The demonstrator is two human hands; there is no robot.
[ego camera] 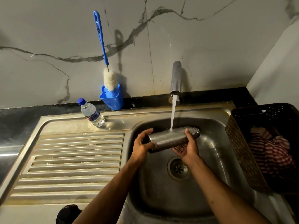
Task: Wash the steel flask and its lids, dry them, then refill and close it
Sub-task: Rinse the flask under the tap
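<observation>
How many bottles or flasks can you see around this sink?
2. A steel flask is held sideways under the running tap by both hands, and a small plastic water bottle stands on the sink's back edge. More might hide in the basket.

One steel flask [174, 138], one water bottle [92, 113], one bottle brush [105, 59], one basket [239, 143], two hands [142, 146] [188, 149]

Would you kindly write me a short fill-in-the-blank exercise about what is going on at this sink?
1. Water from the tap lands on the side of the steel ____, held level over the sink.
2. The left hand grips its base end and the right hand holds it near the ____.
3. The bottle brush stands in a ____ holder.
4. The plastic water bottle has a ____ cap.

Missing words: flask; neck; blue; blue
</observation>
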